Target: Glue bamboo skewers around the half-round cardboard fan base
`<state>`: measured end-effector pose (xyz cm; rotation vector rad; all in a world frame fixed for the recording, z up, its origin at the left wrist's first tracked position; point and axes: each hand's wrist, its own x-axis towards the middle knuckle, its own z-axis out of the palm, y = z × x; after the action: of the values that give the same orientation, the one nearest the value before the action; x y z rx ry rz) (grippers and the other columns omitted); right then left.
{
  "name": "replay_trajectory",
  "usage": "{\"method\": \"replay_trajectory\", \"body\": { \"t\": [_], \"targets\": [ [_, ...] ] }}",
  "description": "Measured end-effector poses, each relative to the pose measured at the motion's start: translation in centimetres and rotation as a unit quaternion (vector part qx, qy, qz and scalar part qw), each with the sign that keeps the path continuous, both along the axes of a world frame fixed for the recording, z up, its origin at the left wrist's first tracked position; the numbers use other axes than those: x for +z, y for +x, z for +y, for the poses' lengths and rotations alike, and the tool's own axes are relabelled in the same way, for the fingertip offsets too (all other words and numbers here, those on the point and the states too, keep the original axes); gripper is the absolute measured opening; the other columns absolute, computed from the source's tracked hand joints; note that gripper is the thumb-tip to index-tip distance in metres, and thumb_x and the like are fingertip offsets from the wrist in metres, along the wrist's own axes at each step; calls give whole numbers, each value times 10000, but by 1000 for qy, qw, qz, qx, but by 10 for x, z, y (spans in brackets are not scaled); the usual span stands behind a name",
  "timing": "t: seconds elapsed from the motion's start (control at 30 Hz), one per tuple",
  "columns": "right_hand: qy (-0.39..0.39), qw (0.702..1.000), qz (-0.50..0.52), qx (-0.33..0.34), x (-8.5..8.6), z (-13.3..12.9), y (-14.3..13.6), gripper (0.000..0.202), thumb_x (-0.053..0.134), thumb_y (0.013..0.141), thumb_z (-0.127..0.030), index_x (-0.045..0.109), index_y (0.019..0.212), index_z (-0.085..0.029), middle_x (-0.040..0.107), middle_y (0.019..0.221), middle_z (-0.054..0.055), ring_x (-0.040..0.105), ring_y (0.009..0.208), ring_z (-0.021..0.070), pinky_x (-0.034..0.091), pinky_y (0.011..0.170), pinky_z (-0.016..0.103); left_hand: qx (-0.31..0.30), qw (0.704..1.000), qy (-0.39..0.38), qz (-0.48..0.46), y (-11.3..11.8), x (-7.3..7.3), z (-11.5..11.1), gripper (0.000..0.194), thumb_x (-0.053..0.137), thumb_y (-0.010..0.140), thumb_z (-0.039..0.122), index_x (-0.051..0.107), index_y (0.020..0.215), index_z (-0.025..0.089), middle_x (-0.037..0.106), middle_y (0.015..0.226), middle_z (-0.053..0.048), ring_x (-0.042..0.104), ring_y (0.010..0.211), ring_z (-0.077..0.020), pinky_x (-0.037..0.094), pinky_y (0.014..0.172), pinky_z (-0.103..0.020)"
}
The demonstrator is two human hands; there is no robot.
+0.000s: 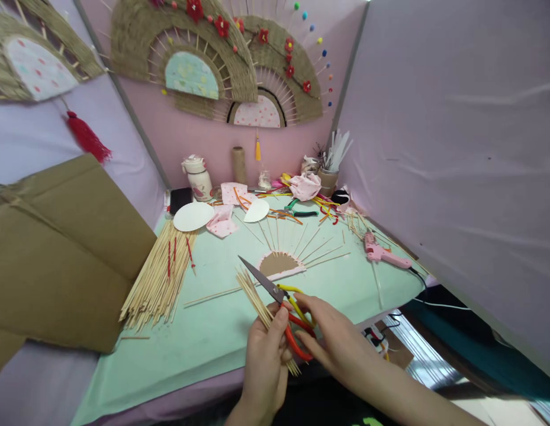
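Both hands [296,346] hold scissors [279,296] and, seemingly, bamboo sticks [257,302] between them.

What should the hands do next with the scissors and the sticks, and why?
Probably slide the scissors onto the bundle of sticks. The left hand grips the bundle, the right hand is on the red handles, and the blades point past the stick tips, not yet around them.

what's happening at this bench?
A person's left hand holds a small bundle of bamboo sticks. The right hand grips red-handled scissors, blades pointing away over the green mat. Behind lies a half-made fan frame with splayed sticks; a larger stick pile sits left, a pink glue gun right.
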<state>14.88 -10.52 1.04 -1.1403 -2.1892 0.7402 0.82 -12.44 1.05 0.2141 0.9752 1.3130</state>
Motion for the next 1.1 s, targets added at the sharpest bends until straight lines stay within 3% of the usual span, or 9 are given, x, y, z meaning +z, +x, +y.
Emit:
{"method": "replay_trajectory", "body": {
  "t": [0.13, 0.3, 0.4, 0.57, 0.7, 0.87, 1.1],
  "targets": [
    [-40, 997, 63, -26, -5, -5, -2, 411, 458, 932, -196, 432, 1340, -240, 645, 1282, 109, 647, 1161, 212, 540, 977, 379, -23, 1000, -2, -4, 4, -4, -1, 617, 941, 471, 535, 655, 849, 140, 523, 566, 58, 420, 440, -35, 286, 387, -129],
    [-54, 992, 81, -76, -8, -3, 0, 405, 471, 918, -222, 440, 1321, -240, 664, 1202, 96, 673, 1080, 210, 558, 917, 366, -47, 999, 26, 0, 4, -12, 2, 617, 893, 549, 593, 668, 880, 123, 353, 502, 111, 216, 412, 1, 168, 380, -122],
    [-55, 987, 71, -133, -7, 3, 4, 450, 549, 882, -293, 440, 1315, -236, 663, 1131, 91, 689, 960, 216, 573, 841, 362, -51, 998, 44, 8, -7, -17, 6, 614, 841, 626, 623, 675, 929, 116, 364, 534, 103, 166, 426, -2, 140, 386, -134],
    [-34, 986, -27, -161, -6, 17, 10, 605, 678, 794, -393, 452, 1337, -250, 613, 1238, 112, 650, 1044, 271, 546, 866, 411, 5, 997, 70, 22, -41, -21, 19, 539, 842, 693, 528, 682, 961, 88, 352, 564, 101, 167, 438, -1, 143, 382, -118],
    [-39, 978, -136, -155, -9, 30, 5, 413, 577, 895, -414, 539, 1261, -227, 646, 1151, 112, 670, 979, 279, 522, 848, 425, 50, 995, 80, -27, -62, -20, 34, 371, 785, 806, 360, 675, 1007, 68, 356, 580, 92, 216, 436, -10, 182, 363, -108],
    [-38, 961, -233, -148, -8, 43, -7, 320, 546, 947, -370, 587, 1206, -186, 662, 1065, 117, 673, 940, 277, 494, 803, 377, 60, 993, 79, -57, -65, -21, 46, 282, 647, 918, 238, 668, 1121, 44, 347, 593, 82, 239, 421, -16, 206, 353, -102],
    [-38, 959, -247, -133, -11, 49, -13, 298, 562, 945, -341, 594, 1192, -178, 672, 1017, 108, 673, 919, 265, 467, 787, 344, 54, 994, 84, -48, -61, -25, 51, 295, 642, 918, 228, 687, 1146, 47, 355, 605, 72, 219, 435, -13, 202, 370, -99]
  ]
}}
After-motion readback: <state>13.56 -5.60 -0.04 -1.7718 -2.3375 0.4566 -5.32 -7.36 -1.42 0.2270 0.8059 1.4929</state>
